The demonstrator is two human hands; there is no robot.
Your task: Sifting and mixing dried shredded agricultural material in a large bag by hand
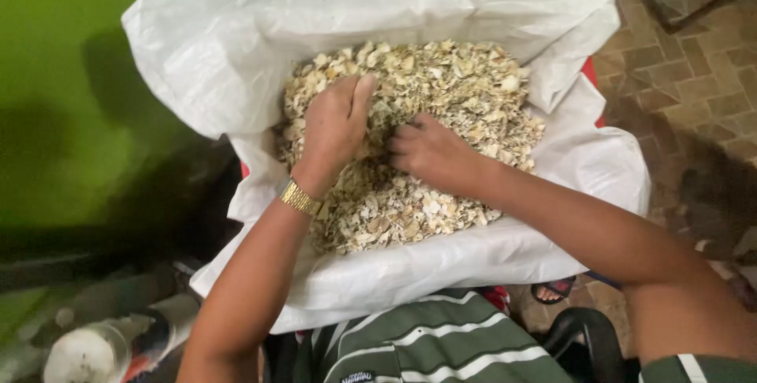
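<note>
A big white woven sack (229, 52) stands open in front of me, filled with pale, beige dried chips (457, 91). My left hand (335, 127), with a gold watch band on its wrist, rests palm down on the chips, fingers pointing away and pressed into the pile. My right hand (430, 153) lies just to its right, fingers curled into the chips. Both hands touch the chips; the fingertips are partly buried. Whether either hand grips a handful is hidden.
A green wall (55, 75) rises at the left. Brown patterned floor tiles (694, 75) lie at the right. A bottle with a white cap (95, 347) lies at the lower left. A sandal (552, 288) and a black chair part (587, 336) show below the sack.
</note>
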